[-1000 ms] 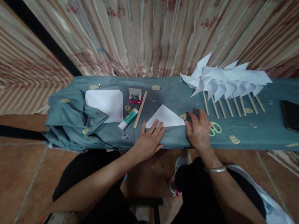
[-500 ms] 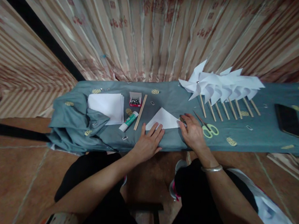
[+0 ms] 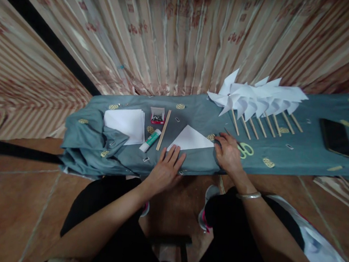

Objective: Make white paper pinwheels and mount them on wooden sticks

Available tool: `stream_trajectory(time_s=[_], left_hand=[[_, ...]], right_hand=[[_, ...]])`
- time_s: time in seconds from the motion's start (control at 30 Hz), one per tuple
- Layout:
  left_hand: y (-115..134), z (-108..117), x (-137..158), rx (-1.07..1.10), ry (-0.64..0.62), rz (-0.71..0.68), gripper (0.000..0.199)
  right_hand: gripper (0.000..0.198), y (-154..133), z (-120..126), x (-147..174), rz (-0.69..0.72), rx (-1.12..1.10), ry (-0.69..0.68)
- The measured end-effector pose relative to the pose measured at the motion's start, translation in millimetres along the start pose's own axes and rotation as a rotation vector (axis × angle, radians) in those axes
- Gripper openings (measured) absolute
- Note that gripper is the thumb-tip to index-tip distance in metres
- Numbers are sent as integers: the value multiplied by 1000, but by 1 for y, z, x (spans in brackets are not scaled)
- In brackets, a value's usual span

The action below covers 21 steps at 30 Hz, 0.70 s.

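A white sheet of paper folded into a triangle [image 3: 192, 141] lies on the cloth-covered table in front of me. My left hand [image 3: 166, 168] rests flat at its lower left corner, fingers stretched out and apart. At the right tip of the paper is my right hand [image 3: 228, 153], open, with its fingers extended and gripping nothing visible. Scissors with light green handles [image 3: 246, 151] lie right beside it, their blades mostly hidden behind that hand. Left of the folded paper are two wooden sticks [image 3: 163, 130], side by side, and a green and white glue stick [image 3: 150, 140].
A stack of white paper [image 3: 124, 124] lies at the left, partly under bunched cloth [image 3: 90, 139]. Near it stands a small open box of metal pins [image 3: 157, 116]. Several paper pinwheels [image 3: 258, 98] on sticks overlap at the back right. A black phone [image 3: 337, 137] lies farther right.
My left hand has slid slightly left and down toward the paper's lower left corner. My right hand has shifted slightly right, over the scissor blades. The folded paper stays nearly in place.
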<state>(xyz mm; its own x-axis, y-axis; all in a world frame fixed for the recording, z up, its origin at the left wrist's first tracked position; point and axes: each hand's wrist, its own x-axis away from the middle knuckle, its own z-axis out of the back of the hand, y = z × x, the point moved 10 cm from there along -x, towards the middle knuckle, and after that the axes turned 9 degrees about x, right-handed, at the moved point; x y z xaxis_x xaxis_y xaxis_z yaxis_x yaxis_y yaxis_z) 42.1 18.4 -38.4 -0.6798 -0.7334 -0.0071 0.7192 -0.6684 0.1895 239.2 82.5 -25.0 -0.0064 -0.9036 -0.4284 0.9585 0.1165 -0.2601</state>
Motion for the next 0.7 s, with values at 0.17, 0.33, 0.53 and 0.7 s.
stream_trajectory(time_s=[0.17,0.33,0.53,0.7], left_hand=[[-4,4,23,-14,59,13,70],[-2,5,29,19,90,30,75],[0,7,26,47,113,43,71],[-1,8,24,75,136,43,69]], right_hand=[[35,2,2,0,16,-11,2],[38,3,11,-8,16,-121,45],[34,-6,0,-21,-5,-231,-81],[22,0,-12,-23,-79,-349,-131]])
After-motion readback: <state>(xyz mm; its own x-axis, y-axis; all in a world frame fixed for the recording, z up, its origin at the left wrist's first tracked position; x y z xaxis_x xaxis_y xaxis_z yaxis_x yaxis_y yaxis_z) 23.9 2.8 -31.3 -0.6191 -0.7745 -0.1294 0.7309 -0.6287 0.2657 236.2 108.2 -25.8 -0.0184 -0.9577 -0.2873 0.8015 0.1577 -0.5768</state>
